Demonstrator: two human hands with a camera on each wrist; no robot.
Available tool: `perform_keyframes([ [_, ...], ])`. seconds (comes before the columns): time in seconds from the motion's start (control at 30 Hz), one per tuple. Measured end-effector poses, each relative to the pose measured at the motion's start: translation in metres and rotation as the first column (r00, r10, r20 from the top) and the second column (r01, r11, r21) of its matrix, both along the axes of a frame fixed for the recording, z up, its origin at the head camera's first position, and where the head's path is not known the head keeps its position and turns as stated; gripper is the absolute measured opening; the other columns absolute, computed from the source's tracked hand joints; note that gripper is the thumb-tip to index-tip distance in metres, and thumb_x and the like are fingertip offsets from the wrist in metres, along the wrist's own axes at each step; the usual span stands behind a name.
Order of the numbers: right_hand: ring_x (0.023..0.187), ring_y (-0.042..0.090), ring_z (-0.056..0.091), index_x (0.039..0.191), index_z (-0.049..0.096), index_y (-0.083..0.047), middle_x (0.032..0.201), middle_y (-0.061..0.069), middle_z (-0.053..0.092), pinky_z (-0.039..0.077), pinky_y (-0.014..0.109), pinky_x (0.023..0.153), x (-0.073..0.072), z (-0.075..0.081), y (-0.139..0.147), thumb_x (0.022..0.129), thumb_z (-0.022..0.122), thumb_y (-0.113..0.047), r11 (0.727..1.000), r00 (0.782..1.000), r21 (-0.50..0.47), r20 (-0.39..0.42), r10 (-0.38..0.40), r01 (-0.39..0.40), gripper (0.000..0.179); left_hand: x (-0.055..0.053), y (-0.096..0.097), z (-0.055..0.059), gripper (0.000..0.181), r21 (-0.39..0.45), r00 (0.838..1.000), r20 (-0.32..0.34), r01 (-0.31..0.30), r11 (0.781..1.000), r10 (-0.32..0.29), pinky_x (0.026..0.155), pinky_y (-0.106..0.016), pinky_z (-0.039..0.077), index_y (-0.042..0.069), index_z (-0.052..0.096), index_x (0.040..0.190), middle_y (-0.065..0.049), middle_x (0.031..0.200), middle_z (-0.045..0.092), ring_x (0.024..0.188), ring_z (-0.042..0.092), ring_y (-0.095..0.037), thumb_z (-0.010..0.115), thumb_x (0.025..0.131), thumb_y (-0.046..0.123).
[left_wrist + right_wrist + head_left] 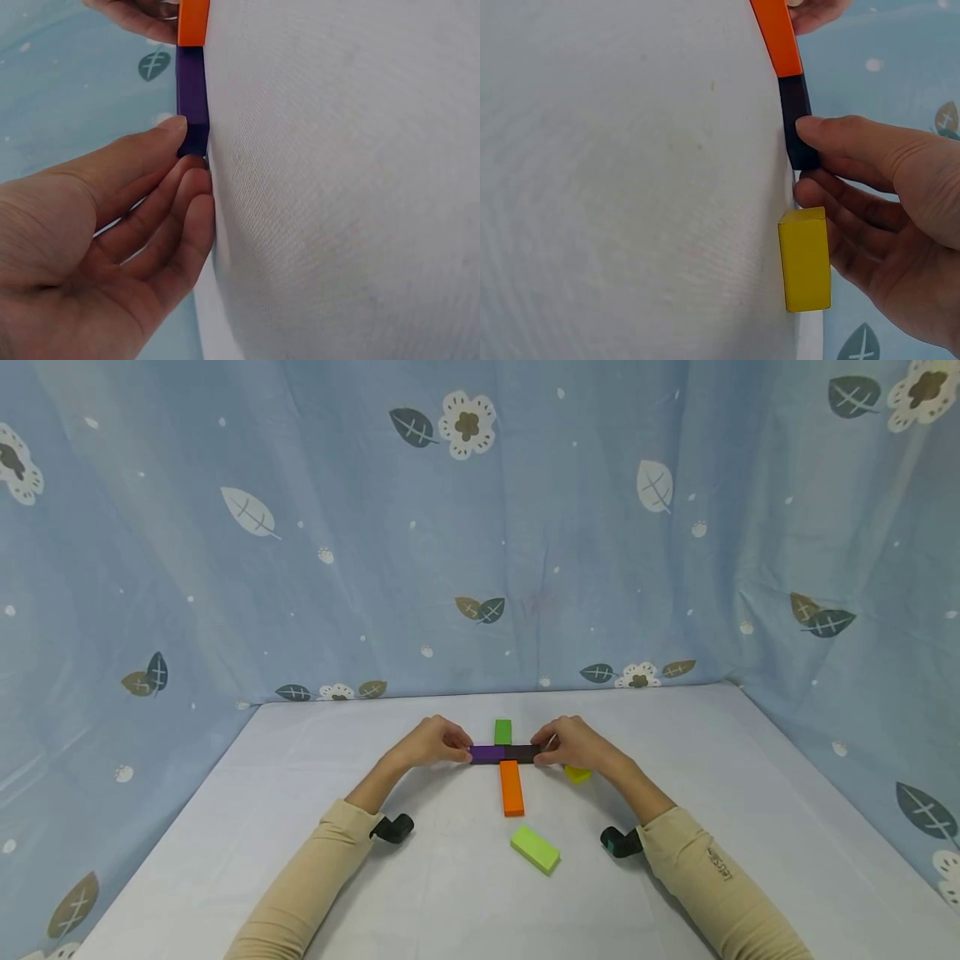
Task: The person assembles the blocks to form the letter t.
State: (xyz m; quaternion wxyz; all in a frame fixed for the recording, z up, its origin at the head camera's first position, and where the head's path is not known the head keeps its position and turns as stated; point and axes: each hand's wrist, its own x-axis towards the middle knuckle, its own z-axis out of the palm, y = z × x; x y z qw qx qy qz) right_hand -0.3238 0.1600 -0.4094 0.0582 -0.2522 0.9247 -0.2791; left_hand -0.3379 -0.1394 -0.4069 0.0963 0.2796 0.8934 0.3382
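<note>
One purple block (487, 754) and one black block (522, 754) lie end to end at the lower middle of the frame, on a white-covered bench (427, 893). A person's left grip (433, 742) pinches the purple block at its outer end, thumb on the near side; the right grip (576, 743) pinches the black block's outer end the same way. Holding only the far ends apparently leaves the joint uncovered and lets both blocks be squared into one line. Below that joint an orange block (512, 787) points toward the bottom of the frame; above it sits a green block (503, 732), so the four read as a rough cross, though whether those two touch the row is hard to tell. A lime block (536, 850) lies askew near the lower centre, held by neither side. Right of centre, a yellow block (577, 774), partly hidden by the right grip, shows fully beside the fingers in the right wrist view. Blue curtain (480, 543) fills the upper frame.
</note>
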Motion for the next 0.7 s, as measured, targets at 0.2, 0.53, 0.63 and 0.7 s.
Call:
perform_keyframes([
  [0.2, 0.089, 0.015, 0.07, 0.113, 0.073, -0.006, 0.107, 0.007, 0.074, 0.059, 0.028, 0.078, 0.0, 0.001, 0.001, 0.084, 0.078, -0.021, 1.0, 1.0, -0.001, -0.009, -0.002, 0.002, 0.033, 0.0, -0.001, 0.0, 0.024, -0.001, 1.0, 0.004, 0.003, 1.0, -0.003, 0.072, -0.022, 0.053, 0.003, 0.074, 0.105, -0.006, 0.091, 0.076, 0.079, 0.067, -0.009, 0.076, 0.085, 0.016],
  [0.53, 0.1, 0.024, 0.067, 0.123, 0.066, -0.003, 0.113, 0.012, 0.071, 0.057, 0.037, 0.088, -0.022, 0.015, -0.001, 0.09, 0.072, -0.029, 1.0, 1.0, -0.011, 0.013, 0.013, -0.013, 0.043, 0.001, -0.004, 0.0, 0.036, 0.018, 1.0, 0.024, 0.01, 1.0, -0.01, 0.072, -0.023, 0.054, -0.001, 0.068, 0.116, -0.007, 0.093, 0.075, 0.078, 0.066, -0.009, 0.076, 0.086, 0.016],
  [0.63, 0.104, 0.024, 0.067, 0.124, 0.066, -0.004, 0.116, 0.011, 0.071, 0.056, 0.037, 0.091, -0.034, 0.018, -0.006, 0.09, 0.071, -0.03, 0.999, 0.998, 0.003, 0.055, 0.034, -0.034, 0.043, 0.001, -0.004, -0.002, 0.034, 0.025, 1.0, 0.028, 0.013, 1.0, -0.013, 0.073, -0.022, 0.055, 0.0, 0.069, 0.115, -0.007, 0.093, 0.075, 0.078, 0.065, -0.009, 0.076, 0.086, 0.015],
  [0.7, 0.104, 0.024, 0.066, 0.126, 0.065, -0.005, 0.115, 0.011, 0.07, 0.056, 0.037, 0.092, -0.042, 0.019, -0.011, 0.091, 0.07, -0.032, 0.999, 0.996, 0.011, 0.077, 0.04, -0.041, 0.044, 0.001, -0.003, -0.003, 0.033, 0.03, 0.999, 0.028, 0.018, 0.999, -0.019, 0.072, -0.022, 0.055, 0.002, 0.07, 0.115, -0.007, 0.092, 0.075, 0.076, 0.065, -0.01, 0.076, 0.086, 0.016],
])
